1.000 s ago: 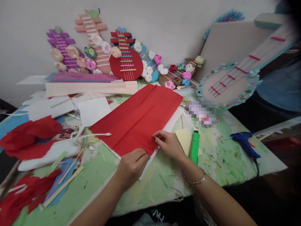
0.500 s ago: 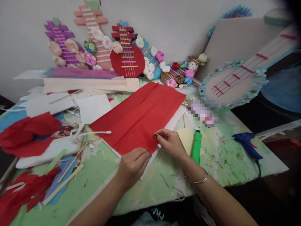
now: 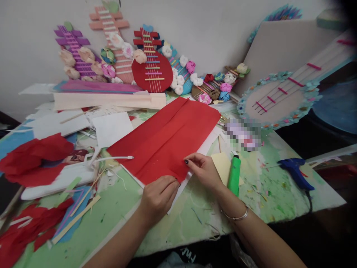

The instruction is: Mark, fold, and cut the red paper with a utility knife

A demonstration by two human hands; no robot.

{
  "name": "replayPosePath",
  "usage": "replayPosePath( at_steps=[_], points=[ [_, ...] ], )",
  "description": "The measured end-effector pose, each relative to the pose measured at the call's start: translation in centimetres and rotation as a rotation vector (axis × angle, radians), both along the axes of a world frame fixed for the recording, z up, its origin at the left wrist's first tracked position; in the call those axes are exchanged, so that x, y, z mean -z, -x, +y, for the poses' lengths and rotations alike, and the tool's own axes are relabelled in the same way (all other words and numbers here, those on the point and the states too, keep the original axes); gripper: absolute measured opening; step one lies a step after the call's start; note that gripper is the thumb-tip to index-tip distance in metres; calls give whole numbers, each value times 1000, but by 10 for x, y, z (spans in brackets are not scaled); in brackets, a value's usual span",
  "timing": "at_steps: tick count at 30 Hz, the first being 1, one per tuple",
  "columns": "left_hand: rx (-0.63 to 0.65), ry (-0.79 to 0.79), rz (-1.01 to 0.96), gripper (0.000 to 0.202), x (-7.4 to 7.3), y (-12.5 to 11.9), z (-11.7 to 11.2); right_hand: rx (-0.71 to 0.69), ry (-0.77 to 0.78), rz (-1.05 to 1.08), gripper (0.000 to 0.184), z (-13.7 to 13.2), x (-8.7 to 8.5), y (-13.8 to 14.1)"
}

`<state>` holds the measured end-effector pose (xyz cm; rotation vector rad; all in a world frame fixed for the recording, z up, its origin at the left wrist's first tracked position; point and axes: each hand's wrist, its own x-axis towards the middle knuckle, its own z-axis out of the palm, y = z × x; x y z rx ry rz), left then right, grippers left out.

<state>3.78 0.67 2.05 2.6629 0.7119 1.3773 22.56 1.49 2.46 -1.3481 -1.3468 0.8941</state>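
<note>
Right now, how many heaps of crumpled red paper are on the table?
2: the bigger heap at the table's left edge, the flatter heap at the near-left corner; more may lie out of frame.

The sheet (image 3: pixel 164 139) lies mid-table (image 3: pixel 195 219) on a board (image 3: pixel 208 144). Both hands hold its near edge, the left hand (image 3: pixel 157 197) nearer than the right hand (image 3: pixel 203 171). A tube (image 3: pixel 234 175) lies just right of the right hand, and a glue gun (image 3: pixel 295 173) lies farther right. Crumpled paper (image 3: pixel 33 158) lies at the left. Model instruments (image 3: pixel 152 70) stand behind, against the wall (image 3: pixel 212 29).
</note>
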Motion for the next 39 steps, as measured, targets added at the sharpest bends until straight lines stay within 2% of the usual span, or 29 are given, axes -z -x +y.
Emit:
replayPosePath(
  at_steps=[6,22,31,34,36,39],
  points=[
    [-34,-38,-21,14,-3,1,0,18,-11,71,14,0,0,0],
    [-69,-133,-48,19,-5,6,-1,32,-39,42,16,0,6,-5],
    [-85,-146,-71,20,-10,9,-1,26,-29,108,18,1,6,-5],
    [-79,-97,-46,25,-10,10,0,23,-24,131,18,1,6,-4],
    [-144,-17,18,33,-8,13,-1,18,-23,164,17,1,5,-3],
    [-398,97,82,50,-2,24,-7,4,-10,214,15,1,0,2]
  ],
)
